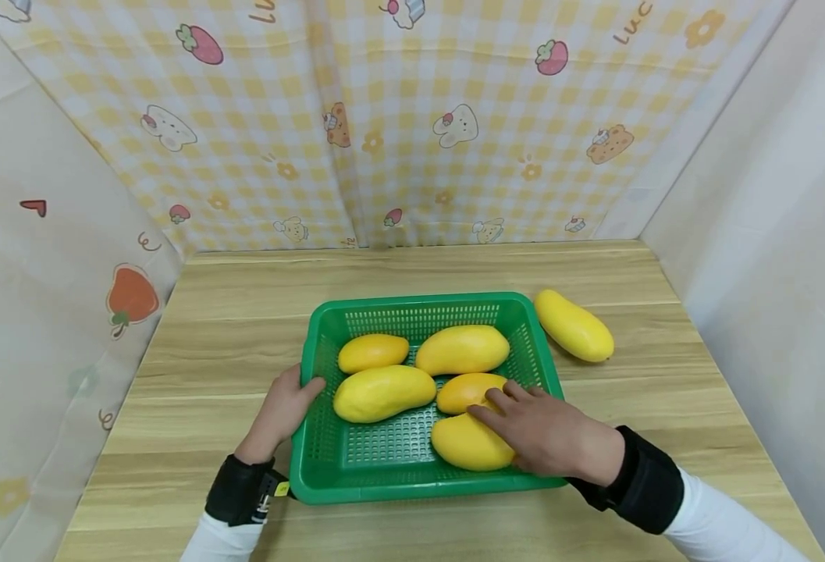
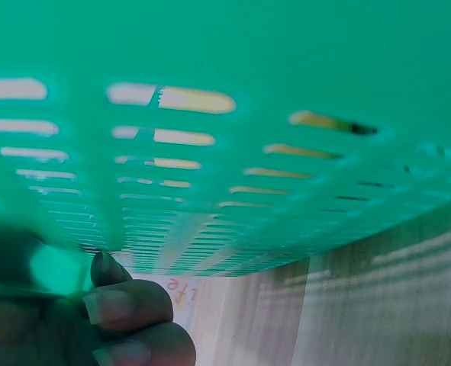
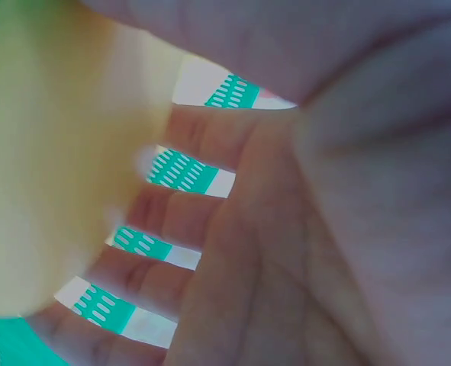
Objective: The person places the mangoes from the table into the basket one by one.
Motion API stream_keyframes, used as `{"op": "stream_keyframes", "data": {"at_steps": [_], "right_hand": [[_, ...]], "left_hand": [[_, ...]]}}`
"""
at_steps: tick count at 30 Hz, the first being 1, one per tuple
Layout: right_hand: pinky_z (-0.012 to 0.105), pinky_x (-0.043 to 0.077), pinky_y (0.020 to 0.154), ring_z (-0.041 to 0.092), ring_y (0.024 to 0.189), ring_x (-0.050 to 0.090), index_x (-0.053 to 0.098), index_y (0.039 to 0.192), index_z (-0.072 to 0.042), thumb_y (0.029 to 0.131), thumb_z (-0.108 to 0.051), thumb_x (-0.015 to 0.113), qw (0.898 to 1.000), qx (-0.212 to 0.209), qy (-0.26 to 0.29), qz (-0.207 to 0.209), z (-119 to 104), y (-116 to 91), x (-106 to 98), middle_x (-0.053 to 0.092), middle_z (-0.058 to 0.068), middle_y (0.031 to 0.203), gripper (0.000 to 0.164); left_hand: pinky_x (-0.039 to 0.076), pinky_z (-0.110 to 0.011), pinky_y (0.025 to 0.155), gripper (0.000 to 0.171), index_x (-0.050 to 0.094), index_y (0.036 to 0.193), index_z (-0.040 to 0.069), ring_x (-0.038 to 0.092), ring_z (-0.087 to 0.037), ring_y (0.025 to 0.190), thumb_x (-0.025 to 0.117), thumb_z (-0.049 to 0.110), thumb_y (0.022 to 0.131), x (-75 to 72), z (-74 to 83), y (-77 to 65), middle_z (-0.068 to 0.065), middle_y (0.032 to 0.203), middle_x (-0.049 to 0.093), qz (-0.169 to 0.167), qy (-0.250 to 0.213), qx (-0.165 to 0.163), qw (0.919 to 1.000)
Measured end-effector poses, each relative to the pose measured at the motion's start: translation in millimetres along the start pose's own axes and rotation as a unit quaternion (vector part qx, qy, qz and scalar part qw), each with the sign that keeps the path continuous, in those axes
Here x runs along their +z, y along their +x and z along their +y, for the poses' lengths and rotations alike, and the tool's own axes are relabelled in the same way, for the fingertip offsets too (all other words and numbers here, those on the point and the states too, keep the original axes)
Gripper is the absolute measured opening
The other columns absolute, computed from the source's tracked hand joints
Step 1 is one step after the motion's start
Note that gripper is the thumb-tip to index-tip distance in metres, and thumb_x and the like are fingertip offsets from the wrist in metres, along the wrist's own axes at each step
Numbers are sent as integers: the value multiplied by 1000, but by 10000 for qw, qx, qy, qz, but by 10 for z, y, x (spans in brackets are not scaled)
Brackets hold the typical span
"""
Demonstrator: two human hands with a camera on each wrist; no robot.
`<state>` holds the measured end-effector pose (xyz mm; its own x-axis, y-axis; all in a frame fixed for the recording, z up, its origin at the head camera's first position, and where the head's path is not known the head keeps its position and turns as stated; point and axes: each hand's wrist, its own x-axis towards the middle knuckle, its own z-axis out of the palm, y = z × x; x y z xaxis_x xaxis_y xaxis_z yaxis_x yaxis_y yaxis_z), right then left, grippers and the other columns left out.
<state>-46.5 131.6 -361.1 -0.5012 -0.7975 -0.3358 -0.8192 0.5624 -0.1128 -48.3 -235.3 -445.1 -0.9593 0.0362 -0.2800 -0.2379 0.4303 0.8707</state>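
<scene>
A green plastic basket (image 1: pixel 419 493) with slotted walls holds several yellow mangoes. My left hand (image 1: pixel 282 412) grips its left wall, thumb over the rim and fingers (image 2: pixel 137 301) curled outside beneath it. At the basket's front right, my right hand (image 1: pixel 549 433) holds the nearest mango (image 1: pixel 470 443), fingers spread over its far side. The right wrist view shows that mango (image 3: pixel 57 168) close up and blurred, between thumb and fingers. A smaller orange-yellow mango (image 1: pixel 464 393) lies just behind, partly under the fingertips.
Three other mangoes are in the basket: a small one (image 1: pixel 373 353) at back left, a large one (image 1: pixel 463 350) at back right, and a pale one (image 1: pixel 384 394) at left. Another mango (image 1: pixel 574 325) lies outside on the wooden table (image 1: pixel 194 351), beside the basket's right wall.
</scene>
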Motion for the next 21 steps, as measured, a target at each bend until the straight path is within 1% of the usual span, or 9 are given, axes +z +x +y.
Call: {"op": "stream_keyframes", "data": {"at_steps": [3, 6, 10, 16, 21], "right_hand": [[43, 50, 81, 29, 110, 49, 50, 133, -12, 75, -21, 81, 10000, 19, 76, 24, -5, -14, -17, 51, 9, 120, 67], [41, 51, 79, 27, 107, 50, 53, 130, -12, 76, -20, 80, 9999, 17, 50, 111, -17, -23, -32, 52, 8, 119, 61], [39, 51, 77, 26, 105, 50, 55, 126, -12, 77, -24, 80, 9998, 39, -93, 197, -41, -24, -47, 53, 7, 119, 57], [38, 51, 76, 25, 106, 50, 57, 124, -14, 77, -30, 80, 9994, 77, -217, 263, -58, -16, -49, 54, 7, 121, 55], [40, 51, 78, 26, 106, 51, 58, 124, -14, 77, -31, 80, 9993, 143, -242, 253, -66, -7, -39, 53, 7, 123, 55]], "left_hand": [[57, -38, 55, 25, 54, 110, -6, 65, -27, 62, 45, 13, 98, 2, 1, 5, -17, 83, 62, 2, 16, -11, 10000], [57, -37, 55, 24, 55, 110, -6, 65, -27, 62, 45, 13, 98, 3, 4, 6, -17, 82, 62, -12, 12, -8, 10000], [57, -38, 55, 25, 54, 111, -6, 65, -28, 62, 45, 13, 98, 3, 6, 0, -17, 82, 62, -35, -2, -8, 10000], [57, -39, 55, 26, 54, 112, -6, 65, -28, 63, 45, 14, 98, -1, 5, -1, -17, 82, 62, -38, -14, -21, 10000], [57, -37, 54, 26, 54, 112, -6, 65, -25, 61, 45, 14, 98, -3, -10, 4, -15, 81, 62, -34, 9, 14, 10000]]}}
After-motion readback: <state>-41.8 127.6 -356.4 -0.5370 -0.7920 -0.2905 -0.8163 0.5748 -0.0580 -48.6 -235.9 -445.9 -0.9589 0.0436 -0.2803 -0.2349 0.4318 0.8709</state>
